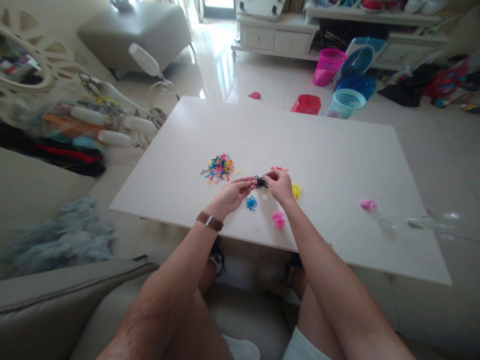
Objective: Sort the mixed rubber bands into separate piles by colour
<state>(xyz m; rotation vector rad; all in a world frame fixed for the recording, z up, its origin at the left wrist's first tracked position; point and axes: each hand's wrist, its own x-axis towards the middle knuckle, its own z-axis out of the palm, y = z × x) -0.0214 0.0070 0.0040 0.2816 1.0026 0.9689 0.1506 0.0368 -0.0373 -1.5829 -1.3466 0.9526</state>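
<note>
A small heap of black paper clips [261,182] lies between my two hands on the white table [330,160]. My left hand [234,194], with a brown-strapped watch on the wrist, meets the heap's left side. Its fingers are pressed together, and anything in them is too small to make out. From the right, my right hand [279,184] pinches at the heap's edge; its fingertips' contents are hidden. Around them sit blue clips [251,203], pink clips [278,219], yellow clips [296,191] and red clips [277,169], partly behind the right hand. A mixed-colour pile [219,167] spreads to the left.
On the table's right lie a pink object [368,205] and a clear bottle-like item [431,222]. Beyond the far edge stand a red container [307,104], a light-blue basket [345,103] and a pink basket [329,66]. A white lamp [144,60] is at left.
</note>
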